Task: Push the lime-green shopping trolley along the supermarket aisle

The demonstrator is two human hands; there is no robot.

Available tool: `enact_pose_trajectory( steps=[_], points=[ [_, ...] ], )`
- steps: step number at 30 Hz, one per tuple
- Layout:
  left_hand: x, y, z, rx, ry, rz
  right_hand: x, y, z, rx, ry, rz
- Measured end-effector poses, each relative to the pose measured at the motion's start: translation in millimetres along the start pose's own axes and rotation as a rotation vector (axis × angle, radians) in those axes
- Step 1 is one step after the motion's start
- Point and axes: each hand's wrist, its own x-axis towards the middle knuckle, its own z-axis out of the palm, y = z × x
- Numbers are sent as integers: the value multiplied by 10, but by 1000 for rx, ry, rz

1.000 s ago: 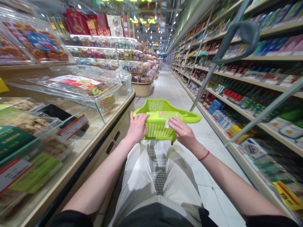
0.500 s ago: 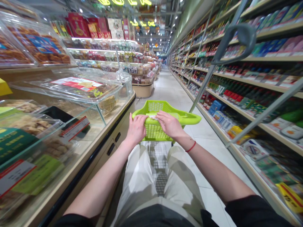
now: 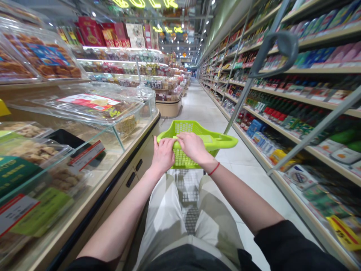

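A lime-green shopping cart point(image 3: 186, 162) stands right in front of my legs, its perforated basket facing down the aisle. My left hand point(image 3: 164, 152) is closed over the left end of the cart's handle bar. Close beside it, my right hand point(image 3: 193, 146) rests on the same bar, fingers curled over it and nearly touching the left hand. A red string point(image 3: 213, 168) circles my right wrist. The undersides of both hands are hidden. Through the basket's holes I make out no goods.
On the left, close by, runs a glass-edged counter point(image 3: 117, 137) with clear boxes of snacks. Tall shelves point(image 3: 304, 88) of packaged goods line the right, with a slanted ladder-like metal rail point(image 3: 242, 101) before them. A rounded display point(image 3: 168, 108) stands ahead beside the tiled aisle point(image 3: 194, 98).
My right hand has slid left along the handle bar, closer to my left hand. The view has shifted slightly; the left hand keeps its place on the bar.
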Motion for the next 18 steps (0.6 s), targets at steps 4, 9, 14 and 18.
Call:
enact_pose_trajectory(
  steps=[4,9,14,18],
  points=[
    [-10,-8,9,24,34,-5,207,-46,-9,-91,-110,92],
    [-20,-9,23,37,70,7,307,344,-124,-132,-160,247],
    [2,36,18,81,83,-20,268,785,-231,-163,-167,457],
    [33,142,40,93,77,25,271,817,-236,-177,-111,531]
  ],
)
